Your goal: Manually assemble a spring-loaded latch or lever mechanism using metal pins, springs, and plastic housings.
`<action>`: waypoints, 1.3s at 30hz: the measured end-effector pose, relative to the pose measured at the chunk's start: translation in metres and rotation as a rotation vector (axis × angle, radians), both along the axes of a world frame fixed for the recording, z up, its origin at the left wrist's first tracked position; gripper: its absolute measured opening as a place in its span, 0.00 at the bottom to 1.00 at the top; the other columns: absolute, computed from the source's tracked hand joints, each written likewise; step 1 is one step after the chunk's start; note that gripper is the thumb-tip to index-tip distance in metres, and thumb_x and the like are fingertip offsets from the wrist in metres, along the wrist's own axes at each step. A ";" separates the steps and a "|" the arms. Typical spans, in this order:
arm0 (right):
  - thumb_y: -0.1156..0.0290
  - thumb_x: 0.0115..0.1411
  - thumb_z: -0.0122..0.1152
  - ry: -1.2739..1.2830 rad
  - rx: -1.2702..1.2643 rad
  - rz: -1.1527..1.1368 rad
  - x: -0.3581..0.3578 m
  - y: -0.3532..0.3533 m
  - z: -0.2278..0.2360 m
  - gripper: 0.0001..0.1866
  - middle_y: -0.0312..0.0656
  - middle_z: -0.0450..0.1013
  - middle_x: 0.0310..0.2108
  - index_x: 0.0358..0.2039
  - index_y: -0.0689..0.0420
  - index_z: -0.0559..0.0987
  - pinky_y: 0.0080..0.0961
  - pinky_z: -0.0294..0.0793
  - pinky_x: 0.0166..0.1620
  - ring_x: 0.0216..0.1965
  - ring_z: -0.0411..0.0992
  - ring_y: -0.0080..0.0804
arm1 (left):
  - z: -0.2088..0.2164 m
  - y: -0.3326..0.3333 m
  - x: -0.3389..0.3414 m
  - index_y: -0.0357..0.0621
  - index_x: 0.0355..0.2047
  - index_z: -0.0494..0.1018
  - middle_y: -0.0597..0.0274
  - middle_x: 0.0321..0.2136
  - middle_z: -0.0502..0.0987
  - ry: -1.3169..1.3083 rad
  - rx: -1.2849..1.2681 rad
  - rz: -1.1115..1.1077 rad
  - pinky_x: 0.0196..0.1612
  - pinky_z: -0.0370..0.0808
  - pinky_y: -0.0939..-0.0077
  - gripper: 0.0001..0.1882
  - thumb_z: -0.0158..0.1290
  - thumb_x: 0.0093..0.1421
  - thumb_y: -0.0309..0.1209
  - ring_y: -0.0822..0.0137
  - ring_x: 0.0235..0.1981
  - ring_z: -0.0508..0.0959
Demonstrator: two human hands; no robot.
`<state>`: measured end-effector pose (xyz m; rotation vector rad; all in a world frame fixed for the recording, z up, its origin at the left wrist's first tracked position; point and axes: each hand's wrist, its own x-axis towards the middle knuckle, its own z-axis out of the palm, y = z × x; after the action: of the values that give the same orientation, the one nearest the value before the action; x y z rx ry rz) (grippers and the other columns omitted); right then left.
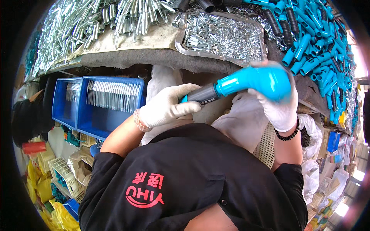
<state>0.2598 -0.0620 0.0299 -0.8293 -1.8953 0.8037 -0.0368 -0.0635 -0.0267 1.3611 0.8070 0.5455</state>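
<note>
Both white-gloved hands hold a glossy turquoise plastic bent piece with a dark-grey tubular end, above the lap.
The left hand has its grip wrapped around the tubular end; the right hand has its grip curled about the bulbous turquoise end, which is blurred. Beyond them, the cloth-covered surface carries loose silvery metal tubes, a shallow, clear-rimmed tray of small metal parts and heaped turquoise plastic tubes.
</note>
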 end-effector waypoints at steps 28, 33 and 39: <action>0.66 0.55 0.69 -0.300 -0.850 -0.091 -0.004 -0.025 0.025 0.20 0.39 0.77 0.32 0.45 0.61 0.78 0.25 0.76 0.38 0.32 0.76 0.27 | 0.020 -0.008 0.011 0.43 0.52 0.73 0.48 0.36 0.80 0.555 0.785 -0.042 0.38 0.77 0.63 0.31 0.67 0.51 0.44 0.49 0.36 0.81; 0.69 0.44 0.71 -0.622 0.471 0.382 0.000 0.003 0.005 0.20 0.38 0.72 0.28 0.41 0.54 0.80 0.36 0.77 0.43 0.35 0.73 0.42 | -0.005 0.015 -0.007 0.35 0.52 0.72 0.64 0.23 0.74 0.055 -0.171 -0.495 0.25 0.69 0.76 0.38 0.59 0.58 0.60 0.73 0.22 0.73; 0.72 0.40 0.69 -0.657 0.943 0.422 -0.017 0.004 0.011 0.10 0.40 0.70 0.25 0.24 0.58 0.77 0.34 0.78 0.43 0.33 0.71 0.37 | -0.029 0.011 -0.005 0.37 0.52 0.70 0.66 0.17 0.70 -0.204 -0.876 -0.762 0.11 0.58 0.85 0.40 0.52 0.60 0.65 0.79 0.09 0.65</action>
<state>0.2425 -0.0581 0.0411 -0.0709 -2.7022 -0.2444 -0.0418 -0.0523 -0.0557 0.6781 0.2384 -0.2648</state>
